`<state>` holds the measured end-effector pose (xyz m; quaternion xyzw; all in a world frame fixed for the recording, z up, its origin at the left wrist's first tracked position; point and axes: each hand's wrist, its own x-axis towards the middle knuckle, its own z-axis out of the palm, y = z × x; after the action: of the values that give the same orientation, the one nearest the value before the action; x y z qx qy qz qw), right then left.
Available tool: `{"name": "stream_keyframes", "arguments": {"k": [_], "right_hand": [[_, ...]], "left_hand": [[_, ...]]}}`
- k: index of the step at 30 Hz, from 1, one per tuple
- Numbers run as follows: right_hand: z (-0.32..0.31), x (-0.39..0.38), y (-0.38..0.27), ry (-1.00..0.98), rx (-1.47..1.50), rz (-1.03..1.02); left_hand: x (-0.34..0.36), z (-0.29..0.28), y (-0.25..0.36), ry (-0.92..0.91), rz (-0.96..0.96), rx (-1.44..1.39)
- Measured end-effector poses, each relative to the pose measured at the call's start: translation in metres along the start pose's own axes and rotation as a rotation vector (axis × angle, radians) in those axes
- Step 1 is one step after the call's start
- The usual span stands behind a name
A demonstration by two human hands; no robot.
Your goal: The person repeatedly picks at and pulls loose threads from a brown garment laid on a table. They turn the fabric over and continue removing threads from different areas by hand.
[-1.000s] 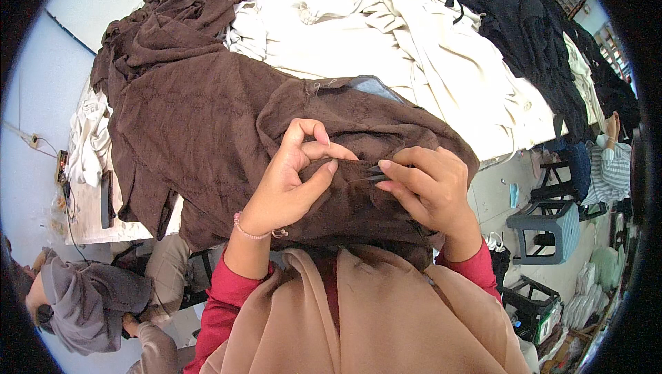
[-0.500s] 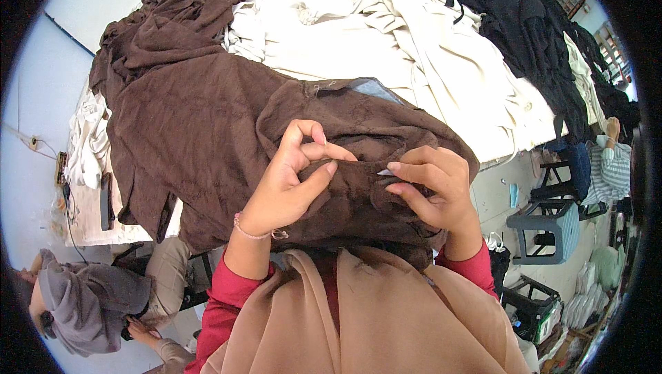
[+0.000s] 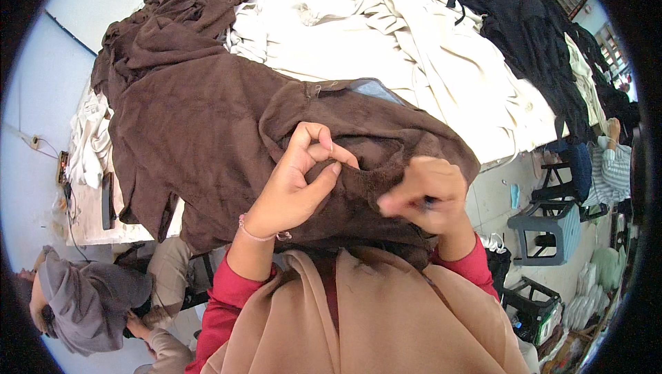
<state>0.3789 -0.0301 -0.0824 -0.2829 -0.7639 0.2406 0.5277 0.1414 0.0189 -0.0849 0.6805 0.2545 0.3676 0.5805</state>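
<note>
Brown cloth, apparently a garment [image 3: 200, 133], lies over the table edge in front of me, its opening folded back near my hands. My left hand [image 3: 293, 177] pinches the edge of this cloth between thumb and index finger, the other fingers curled. Just right of it, my right hand [image 3: 431, 195] is curled and blurred by motion. Something small and dark shows within its fingers; half a second ago a small pointed grey tip stuck out there, too little to name the tool. A light blue patch [image 3: 376, 89] shows at the cloth's far edge.
Heaped cream cloth [image 3: 386, 36] and black cloth [image 3: 531, 43] cover the table beyond. A grey-blue plastic stool [image 3: 552, 229] and a black crate [image 3: 534, 305] stand on the floor at right. One person [image 3: 93, 298] sits at lower left, another [image 3: 610, 170] at far right.
My right hand has turned over and curled inward, and the pointed tip no longer shows. My left hand keeps its pinch on the cloth, nearly unmoved.
</note>
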Motion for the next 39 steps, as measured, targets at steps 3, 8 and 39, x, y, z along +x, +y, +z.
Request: {"name": "stream_keyframes", "arguments": {"k": [3, 8, 39], "right_hand": [[-0.017, 0.000, -0.008, -0.130, 0.355, -0.047], [-0.023, -0.004, -0.016, -0.070, -0.208, 0.194], [-0.006, 0.005, -0.019, 0.105, -0.325, 0.208]], "left_hand": [[0.000, -0.003, 0.000, 0.019, -0.029, -0.003], [0.000, -0.004, -0.002, 0.026, -0.048, -0.067], [-0.003, -0.001, 0.001, 0.048, -0.065, -0.133]]}}
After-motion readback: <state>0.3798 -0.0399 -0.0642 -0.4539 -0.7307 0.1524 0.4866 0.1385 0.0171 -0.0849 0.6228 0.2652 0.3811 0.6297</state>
